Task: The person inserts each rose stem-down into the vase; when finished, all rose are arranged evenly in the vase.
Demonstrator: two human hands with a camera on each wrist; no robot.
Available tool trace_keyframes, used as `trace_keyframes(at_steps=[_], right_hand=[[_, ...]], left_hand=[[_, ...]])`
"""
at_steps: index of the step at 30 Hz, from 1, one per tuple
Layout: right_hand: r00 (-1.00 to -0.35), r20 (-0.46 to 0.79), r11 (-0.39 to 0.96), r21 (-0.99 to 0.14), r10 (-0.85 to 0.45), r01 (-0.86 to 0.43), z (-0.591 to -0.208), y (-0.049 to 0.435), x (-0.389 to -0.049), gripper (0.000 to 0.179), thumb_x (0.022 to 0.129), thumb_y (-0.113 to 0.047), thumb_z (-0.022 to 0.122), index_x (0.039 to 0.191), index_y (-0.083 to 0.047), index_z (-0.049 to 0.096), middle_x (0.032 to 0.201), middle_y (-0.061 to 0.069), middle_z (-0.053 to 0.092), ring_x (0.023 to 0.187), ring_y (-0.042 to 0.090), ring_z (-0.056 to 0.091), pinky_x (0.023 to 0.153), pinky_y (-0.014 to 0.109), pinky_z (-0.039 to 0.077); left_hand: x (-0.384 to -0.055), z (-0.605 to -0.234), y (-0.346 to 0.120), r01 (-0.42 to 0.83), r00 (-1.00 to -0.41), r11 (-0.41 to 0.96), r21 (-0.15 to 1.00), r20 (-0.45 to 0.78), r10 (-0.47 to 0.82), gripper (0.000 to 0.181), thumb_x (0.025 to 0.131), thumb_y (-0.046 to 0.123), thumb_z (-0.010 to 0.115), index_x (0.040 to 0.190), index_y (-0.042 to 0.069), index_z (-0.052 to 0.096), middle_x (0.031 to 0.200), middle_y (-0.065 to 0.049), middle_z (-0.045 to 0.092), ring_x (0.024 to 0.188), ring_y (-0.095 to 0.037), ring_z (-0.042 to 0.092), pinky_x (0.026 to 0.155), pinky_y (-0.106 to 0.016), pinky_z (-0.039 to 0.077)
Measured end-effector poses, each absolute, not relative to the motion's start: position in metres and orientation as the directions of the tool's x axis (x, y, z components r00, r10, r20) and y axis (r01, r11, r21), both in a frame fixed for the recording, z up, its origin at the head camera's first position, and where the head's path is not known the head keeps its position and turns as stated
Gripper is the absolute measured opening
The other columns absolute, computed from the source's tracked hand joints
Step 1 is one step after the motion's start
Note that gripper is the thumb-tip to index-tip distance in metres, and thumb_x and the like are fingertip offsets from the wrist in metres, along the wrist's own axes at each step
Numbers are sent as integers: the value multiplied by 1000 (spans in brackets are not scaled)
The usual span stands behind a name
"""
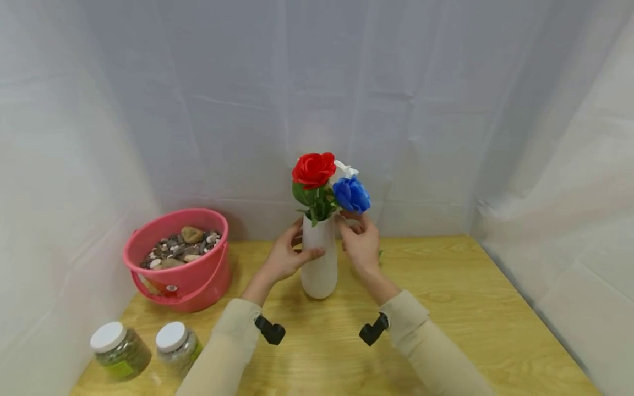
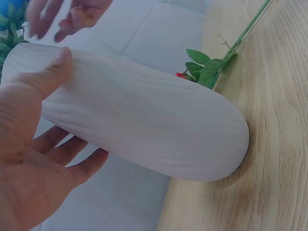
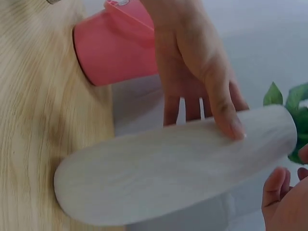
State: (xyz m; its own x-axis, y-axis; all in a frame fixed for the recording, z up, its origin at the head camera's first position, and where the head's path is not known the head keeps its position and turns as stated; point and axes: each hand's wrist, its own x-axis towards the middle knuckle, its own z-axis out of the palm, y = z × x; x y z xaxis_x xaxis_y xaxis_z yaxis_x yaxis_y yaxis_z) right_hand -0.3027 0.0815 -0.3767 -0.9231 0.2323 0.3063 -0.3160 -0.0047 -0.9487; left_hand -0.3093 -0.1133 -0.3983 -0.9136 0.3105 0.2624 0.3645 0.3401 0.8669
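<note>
A white vase (image 1: 318,275) stands on the table, its ribbed side filling much of both wrist views. My left hand (image 1: 284,257) grips its upper part, thumb across the front and fingers round the far side. A red rose (image 1: 313,169), a blue flower (image 1: 352,194) and a white flower (image 1: 346,168) rise from its mouth among green leaves (image 3: 297,108). Just below the blue flower, my right hand (image 1: 362,242) is beside the rim with loosely bent fingers. In the left wrist view that hand is blurred, with nothing visible between its fingers.
A pink bucket (image 1: 198,294) of stones (image 1: 170,250) stands at the left. Two white-lidded jars (image 1: 120,352) (image 1: 178,347) are at the front left. Behind the vase, a green-stemmed flower (image 2: 209,72) with a bit of red lies on the wooden table (image 1: 436,308). White sheeting surrounds the table.
</note>
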Motion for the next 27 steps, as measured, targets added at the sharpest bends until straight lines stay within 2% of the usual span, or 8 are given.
trace_keyframes(at_steps=[4,8,11,17,23,27], right_hand=[[-917,295,-26,-949,268,-313,-385,103,-308,25,98,-16,75,116,0,72,83,-3,68,53,7,57,49,22,51],[-913,289,33,-956,287,-292,-393,129,-309,24,99,-11,73,118,3,72,101,4,71,61,2,62,51,18,54],[-926,271,82,-963,262,-258,-398,148,-308,25,98,-11,74,118,4,72,103,9,72,65,2,63,53,18,55],[-958,213,186,-966,191,-177,-417,179,-306,31,99,-18,74,120,5,71,103,10,75,69,2,66,59,25,60],[-978,151,225,-967,146,-116,-439,201,-303,33,100,-14,72,125,9,68,107,19,76,73,6,71,61,24,63],[-986,120,235,-968,119,-90,-453,212,-302,36,100,-10,72,128,12,65,103,16,74,75,8,70,62,25,63]], left_hand=[[-307,-398,-114,365,-913,338,868,262,313,92,95,23,82,168,14,26,162,-20,47,143,-44,53,111,-61,51],[-308,-399,-114,360,-914,335,871,256,315,92,95,23,81,168,13,27,162,-21,46,144,-44,52,113,-61,50],[-310,-399,-114,348,-919,334,876,247,308,92,95,24,82,168,14,27,162,-20,46,145,-45,51,113,-62,48],[-310,-398,-114,331,-927,350,877,233,293,93,94,27,82,168,17,27,163,-19,46,145,-45,51,114,-63,48],[-309,-398,-114,326,-929,358,875,225,294,94,94,28,83,169,17,26,163,-18,47,145,-43,52,113,-61,49],[-309,-398,-114,324,-930,360,875,224,293,95,94,28,83,169,17,25,163,-18,47,145,-43,52,114,-60,49]])
